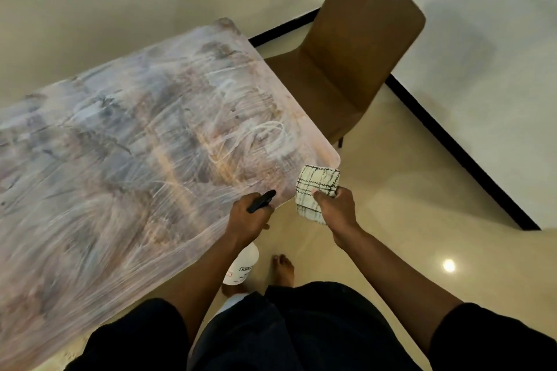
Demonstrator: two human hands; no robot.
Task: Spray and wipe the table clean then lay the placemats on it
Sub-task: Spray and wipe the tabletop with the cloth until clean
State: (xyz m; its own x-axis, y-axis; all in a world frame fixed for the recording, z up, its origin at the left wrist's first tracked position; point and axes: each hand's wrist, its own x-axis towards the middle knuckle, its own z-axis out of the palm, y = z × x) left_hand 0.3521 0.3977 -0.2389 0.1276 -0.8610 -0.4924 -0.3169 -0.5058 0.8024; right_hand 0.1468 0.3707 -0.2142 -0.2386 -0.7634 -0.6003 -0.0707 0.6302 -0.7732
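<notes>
A marbled grey-brown table (126, 144) fills the left of the head view, its top streaked all over with whitish wipe marks. My left hand (248, 215) grips the black head of a white spray bottle (242, 265) at the table's near right edge; the bottle's body hangs below the edge. My right hand (334, 205) holds a folded cream cloth with dark check lines (316, 188) just off the table's near right corner, above the floor. No placemats are in view.
A brown upholstered chair (355, 48) stands at the table's right end, by the white wall. Glossy beige floor tiles (407, 220) with a black skirting line lie to the right. My bare foot (283, 268) stands beside the table.
</notes>
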